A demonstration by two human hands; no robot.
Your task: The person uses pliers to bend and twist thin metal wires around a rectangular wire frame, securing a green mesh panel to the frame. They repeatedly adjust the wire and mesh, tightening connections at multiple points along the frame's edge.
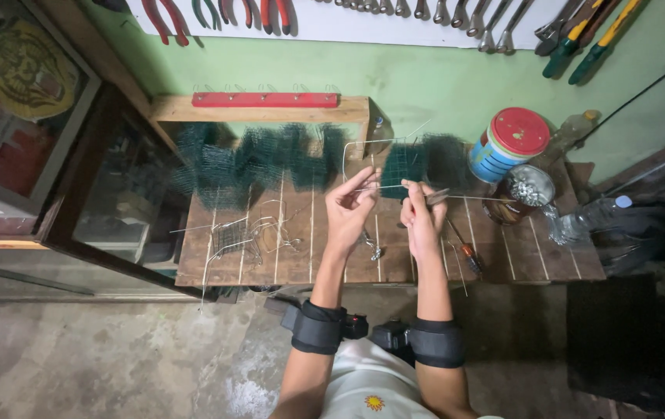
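My left hand and my right hand are raised together over a wooden workbench. The left hand's fingers pinch a thin bent wire that loops up and to the left. My right hand grips a pair of small pliers whose tip meets the same wire. Just behind the hands stands a small square of green wire mesh. A screwdriver with an orange handle lies on the bench beside my right wrist.
Rolls of green mesh lie along the back of the bench under a red-topped wooden rack. A striped tin with a red lid, a jar of metal bits and plastic bottles stand at right. Bent wire pieces lie at left. Pliers and wrenches hang on the wall.
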